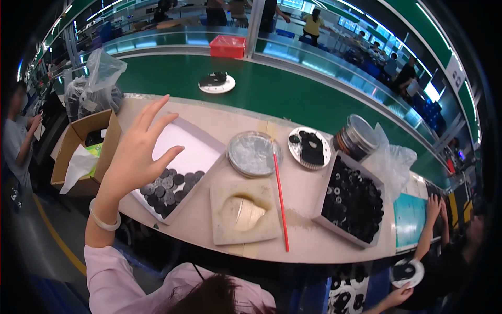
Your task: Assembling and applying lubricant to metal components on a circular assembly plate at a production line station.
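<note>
My left hand (144, 149) is raised, fingers spread, with nothing in it. It hovers over the left side of a shallow white box (201, 133) that has dark round discs (170, 189) in its near end. At the lower right, my right hand (400, 297) grips a white round plate with a black part on it (407, 272), away from the bench. Most of that arm lies outside the picture. Between my hands on the bench sit a pale square block with a round hollow (222, 233), a round clear-lidded tub (251, 152) and a thin red stick (281, 209).
A box of black parts (350, 204) stands right, near a clear jar (355, 137) and a plate with black parts (308, 148). Another such plate (217, 83) lies on the green belt (167, 70), before a red bin (227, 47). A co-worker's hands (434, 209) are at right; a cardboard box (86, 152) is left.
</note>
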Available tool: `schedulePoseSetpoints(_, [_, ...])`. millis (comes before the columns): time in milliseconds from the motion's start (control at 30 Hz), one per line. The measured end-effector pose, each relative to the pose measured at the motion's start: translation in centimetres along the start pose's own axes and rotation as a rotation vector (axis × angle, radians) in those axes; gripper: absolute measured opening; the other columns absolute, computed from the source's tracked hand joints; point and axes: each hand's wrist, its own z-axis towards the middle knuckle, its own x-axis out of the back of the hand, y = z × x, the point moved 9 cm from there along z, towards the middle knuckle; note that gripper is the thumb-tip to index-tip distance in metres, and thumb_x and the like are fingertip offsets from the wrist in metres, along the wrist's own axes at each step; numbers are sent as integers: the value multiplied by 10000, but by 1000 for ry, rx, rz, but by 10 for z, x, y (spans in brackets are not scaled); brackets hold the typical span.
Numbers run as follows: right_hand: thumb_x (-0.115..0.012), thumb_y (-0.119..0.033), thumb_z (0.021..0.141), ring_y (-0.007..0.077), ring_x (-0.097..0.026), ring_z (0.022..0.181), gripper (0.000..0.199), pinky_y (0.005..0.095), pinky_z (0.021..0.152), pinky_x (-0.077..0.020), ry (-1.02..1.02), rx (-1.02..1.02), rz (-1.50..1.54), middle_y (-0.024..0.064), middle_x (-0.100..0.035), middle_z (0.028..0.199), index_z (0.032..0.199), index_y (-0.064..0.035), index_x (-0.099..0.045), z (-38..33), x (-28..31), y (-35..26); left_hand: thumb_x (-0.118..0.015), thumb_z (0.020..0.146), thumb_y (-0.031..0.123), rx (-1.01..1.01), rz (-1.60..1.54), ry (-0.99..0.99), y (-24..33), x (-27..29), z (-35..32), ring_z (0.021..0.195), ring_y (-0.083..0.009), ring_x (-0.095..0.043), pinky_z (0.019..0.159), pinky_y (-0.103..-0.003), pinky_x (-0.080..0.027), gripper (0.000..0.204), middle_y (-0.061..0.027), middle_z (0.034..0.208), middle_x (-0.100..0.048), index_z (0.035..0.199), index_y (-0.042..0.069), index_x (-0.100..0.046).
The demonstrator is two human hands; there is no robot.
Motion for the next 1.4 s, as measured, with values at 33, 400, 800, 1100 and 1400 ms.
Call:
schedulePoseSetpoints(33, [-543, -303, 864, 268, -542, 850, 419, 377, 732, -448, -18, -95, 237, 184, -539, 984, 1095, 38, -466, 16, 14, -11, -671, 761, 213, 1, -17, -13, 5, -1, -3, 1223, -379, -375, 994, -420, -334, 451, -185, 1347, -371, 1138, 15, -521])
schedulePoseSetpoints(400, [-486, 25, 839, 168, -610, 866, 531, 265, 719, -530, -1530, -471, 1316, 139, -548, 1137, 1337, 31, -305, -252, -83, -431, -673, 758, 298, -251, -485, -18, 114, -8, -26, 1218, -403, -373, 978, -485, -338, 628, -185, 1336, -383, 1287, 61, -430])
schedulePoseSetpoints(800, [-602, -136, 835, 100, -516, 569, 422, 215, 518, -420, -1298, 767, 552, 101, -583, 748, 1229, -22, -500, -292, -89, -481, -631, 768, 290, -282, -550, -297, 126, -95, -41, 1116, -358, -453, 943, -442, -368, 533, -155, 1217, -489, 1211, 25, -496])
schedulePoseSetpoints(1100, [-586, -134, 852, 69, -514, 523, 405, 197, 447, -370, -1914, -257, 813, 35, -588, 754, 1209, -12, -441, -317, -102, -451, -576, 665, 98, -503, -656, -288, 134, -77, -27, 1129, -351, -446, 958, -441, -375, 542, -156, 1248, -476, 1192, -4, -505])
schedulePoseSetpoints(1400, [-599, -57, 811, 88, -498, 537, 430, 225, 483, -398, -1345, 576, 600, 46, -535, 645, 1232, -41, -514, -278, -104, -480, -671, 741, 267, -344, -544, -259, 123, -92, -40, 1248, -408, -342, 1003, -511, -307, 475, -156, 1340, -398, 1198, 184, -567])
